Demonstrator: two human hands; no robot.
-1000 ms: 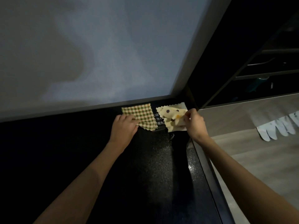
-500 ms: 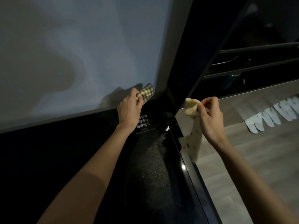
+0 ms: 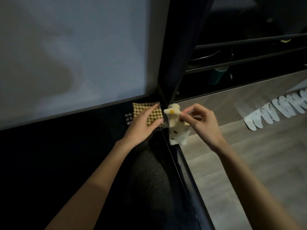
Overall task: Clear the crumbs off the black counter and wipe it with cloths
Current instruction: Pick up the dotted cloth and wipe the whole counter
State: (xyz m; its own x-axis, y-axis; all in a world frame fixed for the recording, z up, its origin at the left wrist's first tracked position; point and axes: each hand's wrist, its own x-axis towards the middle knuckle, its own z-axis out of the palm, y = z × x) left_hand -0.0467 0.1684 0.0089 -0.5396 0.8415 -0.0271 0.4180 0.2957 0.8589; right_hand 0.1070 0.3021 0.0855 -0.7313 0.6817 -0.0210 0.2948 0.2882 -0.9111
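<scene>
Half a second back the left hand (image 3: pixel 141 125) was pinching the checked cloth (image 3: pixel 147 112) up against the pale panel (image 3: pixel 74 52); now the cloth is lying flat at the far right corner of the black counter (image 3: pixel 149 171), and the hand is resting on it. The spotted cloth (image 3: pixel 177 125) was dangling lower, off the counter's right edge; now it is being held higher, just beside the checked cloth at that same corner.

Left hand: palm down, fingers stretched and spread across the checked cloth, pressing rather than gripping. Forearm is running in from the lower left over the counter.

Right hand (image 3: pixel 201 124): thumb and fingers are closing together on the upper part of the spotted cloth, pinching it. The rest of the cloth is hanging down past the counter's right edge. Wrist is bent, forearm is coming in from the lower right, above the wooden floor (image 3: pixel 249 163).

Hard to make out: the counter's left side is lying in deep shadow, with only a speckled strip showing near the middle. No crumbs can be told apart in this light. The left hand is covering part of the white printed label (image 3: pixel 128 119) on the counter. Dark shelving (image 3: pixel 249 52) beyond the corner is mostly lost in gloom.
</scene>
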